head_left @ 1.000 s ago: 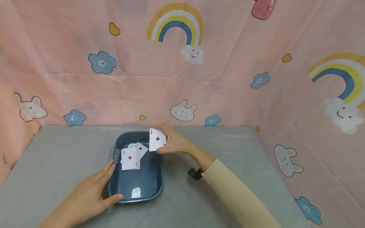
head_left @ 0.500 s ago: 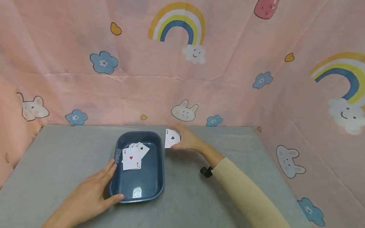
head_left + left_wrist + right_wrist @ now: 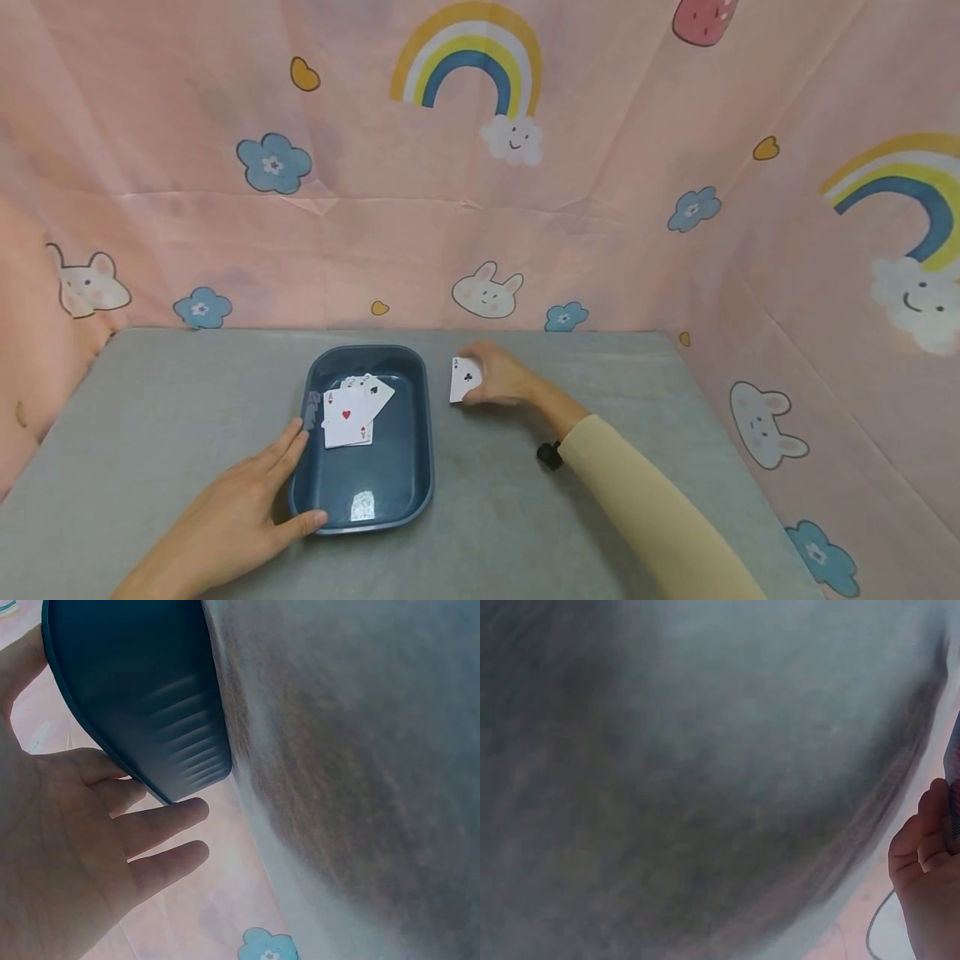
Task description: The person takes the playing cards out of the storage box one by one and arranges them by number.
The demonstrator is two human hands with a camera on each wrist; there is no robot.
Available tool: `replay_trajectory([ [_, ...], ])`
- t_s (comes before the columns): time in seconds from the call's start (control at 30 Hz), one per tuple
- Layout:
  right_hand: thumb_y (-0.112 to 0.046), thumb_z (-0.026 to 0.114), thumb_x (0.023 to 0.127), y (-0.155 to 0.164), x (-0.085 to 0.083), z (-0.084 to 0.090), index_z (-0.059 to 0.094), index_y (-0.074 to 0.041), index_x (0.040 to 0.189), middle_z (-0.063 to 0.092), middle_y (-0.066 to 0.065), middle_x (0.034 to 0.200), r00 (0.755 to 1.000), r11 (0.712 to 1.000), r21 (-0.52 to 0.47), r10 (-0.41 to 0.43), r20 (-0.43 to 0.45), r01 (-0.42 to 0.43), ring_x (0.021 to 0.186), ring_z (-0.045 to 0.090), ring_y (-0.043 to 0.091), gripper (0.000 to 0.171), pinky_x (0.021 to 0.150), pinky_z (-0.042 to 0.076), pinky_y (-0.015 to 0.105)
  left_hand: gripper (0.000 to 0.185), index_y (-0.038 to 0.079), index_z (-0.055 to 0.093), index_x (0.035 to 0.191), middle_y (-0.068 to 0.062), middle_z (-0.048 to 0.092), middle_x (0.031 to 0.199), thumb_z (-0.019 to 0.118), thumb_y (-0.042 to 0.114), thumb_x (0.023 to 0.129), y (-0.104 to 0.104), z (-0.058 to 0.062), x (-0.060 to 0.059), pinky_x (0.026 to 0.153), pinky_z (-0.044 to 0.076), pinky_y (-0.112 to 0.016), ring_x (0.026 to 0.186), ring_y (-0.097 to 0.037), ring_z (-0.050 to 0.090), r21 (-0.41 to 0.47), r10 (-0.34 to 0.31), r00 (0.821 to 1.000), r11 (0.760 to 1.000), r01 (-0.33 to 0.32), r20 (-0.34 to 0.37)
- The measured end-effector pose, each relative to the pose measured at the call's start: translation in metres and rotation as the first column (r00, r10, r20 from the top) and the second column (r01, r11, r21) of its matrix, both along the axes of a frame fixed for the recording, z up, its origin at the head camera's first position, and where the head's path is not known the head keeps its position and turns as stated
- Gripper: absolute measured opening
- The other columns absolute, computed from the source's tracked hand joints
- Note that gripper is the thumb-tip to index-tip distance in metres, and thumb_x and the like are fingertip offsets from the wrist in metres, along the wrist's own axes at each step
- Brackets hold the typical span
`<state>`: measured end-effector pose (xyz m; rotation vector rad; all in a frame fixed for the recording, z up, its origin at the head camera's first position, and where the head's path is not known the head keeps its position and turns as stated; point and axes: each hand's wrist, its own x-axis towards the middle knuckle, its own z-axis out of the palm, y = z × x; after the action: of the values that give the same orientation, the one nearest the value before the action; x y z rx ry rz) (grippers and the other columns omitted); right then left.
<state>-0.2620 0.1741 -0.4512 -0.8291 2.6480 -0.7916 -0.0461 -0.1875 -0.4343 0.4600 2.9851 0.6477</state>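
In the head view, my right hand (image 3: 501, 377) pinches an ace of clubs playing card (image 3: 462, 385) by its edges, face up, just right of the tray. Whether the card touches the table cannot be told. At the right wrist view's edge, curled fingers (image 3: 919, 840) touch a card with a patterned red back (image 3: 955, 799). My left hand (image 3: 236, 512) rests against the left side of a dark blue tray (image 3: 375, 479), thumb at its near rim, fingers mostly straight. Inside the tray, an ace of hearts (image 3: 346, 421) overlaps other cards, one a spade (image 3: 378, 394).
Grey cloth covers the table (image 3: 495, 533). A pink printed curtain (image 3: 360, 225) hangs behind it and along the sides. A small black device (image 3: 550, 455) sits under my right wrist.
My right hand has carried the ace of clubs from above the tray's right rim to the right, then lower toward the table. My left hand has stayed at the tray.
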Motion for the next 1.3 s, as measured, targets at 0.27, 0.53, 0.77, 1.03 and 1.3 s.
replay_trajectory([
  [0.27, -0.021, 0.085, 0.069, 0.001, -0.002, -0.005, 0.056, 0.003, 0.143, 0.056, 0.02, 0.144, 0.998, 0.996, 0.078, 0.047, -0.035, -0.044, 0.128, 0.053, 0.032, 0.083, 0.114, 0.041, 0.049, 0.111, -0.002, 0.041, 0.158, -0.02, 0.034, 0.167, 0.065, 0.078, 0.086, 0.0, -0.001, 0.0, 0.104, 0.047, -0.065, 0.137, -0.048, 0.052, -0.001, 0.004, 1.0, 1.0, -0.004, 0.002],
  [0.53, -0.021, 0.082, 0.071, 0.004, -0.003, -0.006, 0.057, 0.0, 0.145, 0.054, 0.018, 0.149, 0.998, 0.992, 0.12, 0.048, -0.044, -0.043, 0.131, 0.05, 0.031, 0.081, 0.112, 0.041, 0.049, 0.111, -0.002, 0.04, 0.159, -0.02, 0.034, 0.167, 0.066, 0.078, 0.086, 0.001, 0.0, 0.0, 0.103, 0.047, -0.066, 0.137, -0.049, 0.052, -0.004, 0.007, 1.0, 1.0, -0.007, 0.012],
  [0.77, -0.017, 0.076, 0.081, 0.003, 0.001, 0.016, 0.055, -0.006, 0.149, 0.051, 0.014, 0.153, 0.998, 0.997, 0.032, -0.065, 0.019, 0.064, 0.138, 0.049, 0.034, 0.072, 0.115, 0.039, 0.057, 0.11, -0.002, 0.041, 0.158, -0.02, 0.035, 0.166, 0.067, 0.076, 0.086, 0.0, 0.0, 0.0, 0.103, 0.047, -0.066, 0.136, -0.049, 0.053, 0.003, 0.006, 1.0, 1.0, -0.006, 0.003],
  [1.03, -0.018, 0.074, 0.094, -0.004, 0.004, 0.039, 0.055, -0.004, 0.148, 0.056, 0.012, 0.147, 0.998, 0.995, -0.083, -0.055, 0.017, 0.056, 0.132, 0.053, 0.032, 0.06, 0.107, 0.047, 0.054, 0.111, -0.003, 0.04, 0.158, -0.021, 0.034, 0.166, 0.067, 0.077, 0.086, 0.0, 0.0, 0.0, 0.104, 0.047, -0.066, 0.136, -0.049, 0.052, 0.001, 0.005, 1.0, 1.0, -0.005, 0.01],
  [1.3, -0.018, 0.076, 0.093, -0.02, 0.013, 0.054, 0.059, -0.003, 0.144, 0.061, 0.012, 0.14, 0.997, 0.988, -0.146, 0.034, -0.074, -0.044, 0.125, 0.057, 0.03, 0.056, 0.104, 0.05, 0.054, 0.108, -0.004, 0.042, 0.157, -0.02, 0.035, 0.166, 0.068, 0.075, 0.087, -0.001, -0.001, 0.001, 0.104, 0.047, -0.065, 0.137, -0.048, 0.052, 0.015, -0.002, 1.0, 1.0, 0.003, -0.029],
])
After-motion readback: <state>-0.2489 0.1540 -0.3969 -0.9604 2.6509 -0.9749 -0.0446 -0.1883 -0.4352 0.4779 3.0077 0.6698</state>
